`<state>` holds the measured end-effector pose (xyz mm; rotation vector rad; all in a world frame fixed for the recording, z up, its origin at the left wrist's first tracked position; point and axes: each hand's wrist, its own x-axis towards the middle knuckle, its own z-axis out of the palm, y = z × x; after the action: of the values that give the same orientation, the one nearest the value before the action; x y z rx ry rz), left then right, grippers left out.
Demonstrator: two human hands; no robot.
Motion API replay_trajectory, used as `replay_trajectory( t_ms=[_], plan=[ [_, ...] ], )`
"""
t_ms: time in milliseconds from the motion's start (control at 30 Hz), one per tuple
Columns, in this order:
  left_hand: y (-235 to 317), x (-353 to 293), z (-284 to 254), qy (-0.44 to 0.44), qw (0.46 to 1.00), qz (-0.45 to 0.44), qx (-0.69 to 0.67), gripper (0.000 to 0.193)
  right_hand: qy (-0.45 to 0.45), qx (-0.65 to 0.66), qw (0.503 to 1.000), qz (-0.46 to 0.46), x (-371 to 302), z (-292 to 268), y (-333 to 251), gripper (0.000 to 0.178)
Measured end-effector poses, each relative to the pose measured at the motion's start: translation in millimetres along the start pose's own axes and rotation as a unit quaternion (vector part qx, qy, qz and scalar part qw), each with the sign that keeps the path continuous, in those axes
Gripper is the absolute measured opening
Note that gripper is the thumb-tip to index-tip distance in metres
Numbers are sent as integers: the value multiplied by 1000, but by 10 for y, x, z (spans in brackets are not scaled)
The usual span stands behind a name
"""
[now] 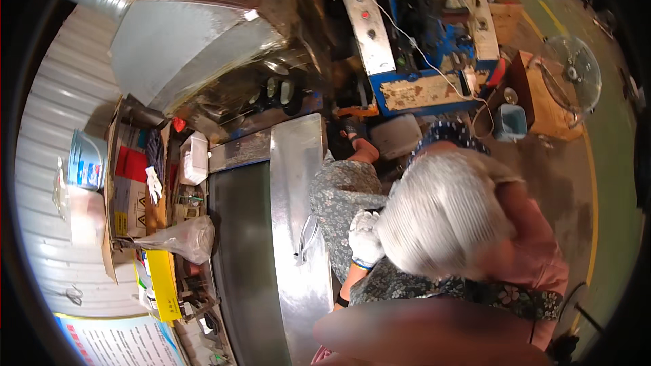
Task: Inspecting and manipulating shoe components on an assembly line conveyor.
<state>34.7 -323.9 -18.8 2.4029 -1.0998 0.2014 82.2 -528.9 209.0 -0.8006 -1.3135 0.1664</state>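
Note:
My left hand (366,238), in a white knit glove with a coloured cuff edge, is over my floral-patterned lap (346,193). Its fingers look curled, their ends partly hidden. A large ribbed white shape close to the camera appears to be my gloved right hand (447,213), raised on a bent arm in a pink sleeve (542,264); its fingers cannot be made out. Left of my left hand, a small silver tool with slim curved arms (308,238) lies on a shiny metal plate (298,298), touched by neither hand.
A dark belt-like surface (241,230) runs beside the plate, below a metal hood (183,47). Shelving at left carries a yellow box (163,285), a clear plastic bag (186,238) and a white container (194,158). A blue-framed machine (424,91), bucket (510,122) and fan (571,73) stand ahead and right.

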Motion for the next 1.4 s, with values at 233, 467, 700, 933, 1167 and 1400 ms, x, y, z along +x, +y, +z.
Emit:
replay_trajectory(
  t_ms=[233,467,700,933,1167,1400],
  plan=[
    [137,154,-128,72,997,31,13,21,-92,45,994,-32,23,-7,-136,22],
    [243,225,-254,62,998,15,-27,20,-149,74,985,-34,12,39,-175,25],
    [273,189,-231,57,998,9,-18,21,-196,119,973,-32,-46,110,-126,28],
    [272,141,-178,42,999,-4,0,22,-227,151,961,-45,-96,143,-61,33],
    [272,203,-151,47,999,0,1,21,-249,160,954,-48,-105,104,-7,38],
    [153,196,-27,53,998,36,19,23,-228,128,961,-93,-79,121,32,41]
  ],
)
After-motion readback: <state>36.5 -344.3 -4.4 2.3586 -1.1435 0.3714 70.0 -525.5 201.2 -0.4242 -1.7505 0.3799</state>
